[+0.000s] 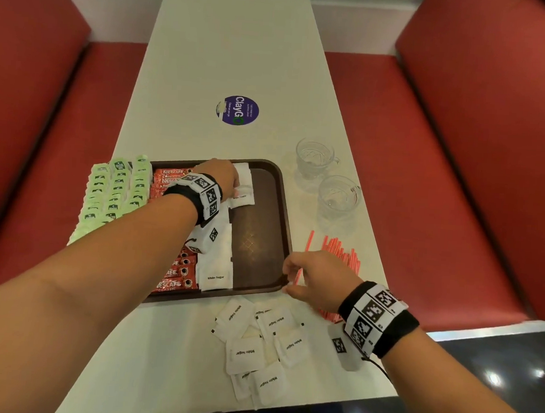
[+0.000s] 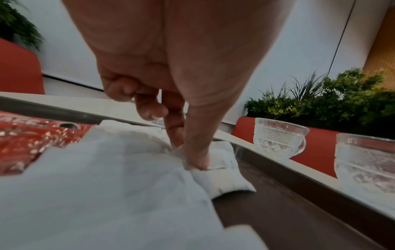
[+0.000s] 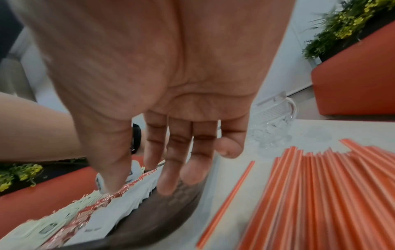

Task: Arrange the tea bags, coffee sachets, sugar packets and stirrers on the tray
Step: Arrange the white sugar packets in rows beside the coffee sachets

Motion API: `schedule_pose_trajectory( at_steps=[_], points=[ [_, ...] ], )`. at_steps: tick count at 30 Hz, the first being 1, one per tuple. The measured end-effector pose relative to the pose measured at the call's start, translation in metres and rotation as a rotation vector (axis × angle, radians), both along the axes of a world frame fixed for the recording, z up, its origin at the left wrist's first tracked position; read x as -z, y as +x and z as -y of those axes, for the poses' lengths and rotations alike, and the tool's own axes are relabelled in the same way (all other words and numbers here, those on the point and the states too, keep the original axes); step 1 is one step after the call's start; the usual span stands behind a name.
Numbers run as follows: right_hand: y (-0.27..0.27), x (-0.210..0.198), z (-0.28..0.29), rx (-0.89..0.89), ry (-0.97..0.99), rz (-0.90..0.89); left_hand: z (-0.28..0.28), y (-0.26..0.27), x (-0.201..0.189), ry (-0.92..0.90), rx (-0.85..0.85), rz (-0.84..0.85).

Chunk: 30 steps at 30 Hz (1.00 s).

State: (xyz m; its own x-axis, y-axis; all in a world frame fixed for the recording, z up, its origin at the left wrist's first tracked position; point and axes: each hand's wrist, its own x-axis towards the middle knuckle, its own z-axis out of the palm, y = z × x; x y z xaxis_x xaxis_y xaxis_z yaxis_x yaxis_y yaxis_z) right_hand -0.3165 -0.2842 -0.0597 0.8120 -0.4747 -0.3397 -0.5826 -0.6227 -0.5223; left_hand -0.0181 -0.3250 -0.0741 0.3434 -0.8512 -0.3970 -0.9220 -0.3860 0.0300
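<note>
A brown tray (image 1: 259, 237) holds green tea bags (image 1: 116, 190) along its left side, then red coffee sachets (image 1: 171, 273), then a column of white sugar packets (image 1: 216, 266). My left hand (image 1: 234, 188) reaches to the tray's far end. In the left wrist view its thumb and forefinger (image 2: 188, 157) pinch the edge of a sugar packet (image 2: 222, 177) lying there on the tray (image 2: 278, 211). My right hand (image 1: 287, 277) hovers over the tray's near right corner (image 3: 160, 219) with straight fingers (image 3: 171, 177), holding nothing. Orange stirrers (image 1: 341, 255) lie on the table beside it.
Several loose sugar packets (image 1: 256, 342) lie on the white table in front of the tray. Two glass cups (image 1: 315, 158) (image 1: 338, 197) stand right of the tray's far end. One stirrer (image 3: 226, 203) lies apart from the pile (image 3: 320, 194). Red benches flank the table.
</note>
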Motion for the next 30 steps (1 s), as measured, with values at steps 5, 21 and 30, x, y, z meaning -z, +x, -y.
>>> schedule_pose_trajectory(
  at_steps=[5, 21, 30],
  points=[
    [-0.007, 0.003, -0.014, -0.091, 0.001, -0.103, 0.001, -0.011, 0.002, -0.115, 0.089, 0.010],
    [0.005, 0.012, -0.033, -0.263, -0.082, -0.271, -0.063, -0.057, -0.041, -0.265, 0.261, -0.225],
    [0.010, 0.013, -0.041, -0.277, -0.135, -0.325, -0.175, -0.106, -0.028, 0.030, 0.531, -0.175]
  ],
)
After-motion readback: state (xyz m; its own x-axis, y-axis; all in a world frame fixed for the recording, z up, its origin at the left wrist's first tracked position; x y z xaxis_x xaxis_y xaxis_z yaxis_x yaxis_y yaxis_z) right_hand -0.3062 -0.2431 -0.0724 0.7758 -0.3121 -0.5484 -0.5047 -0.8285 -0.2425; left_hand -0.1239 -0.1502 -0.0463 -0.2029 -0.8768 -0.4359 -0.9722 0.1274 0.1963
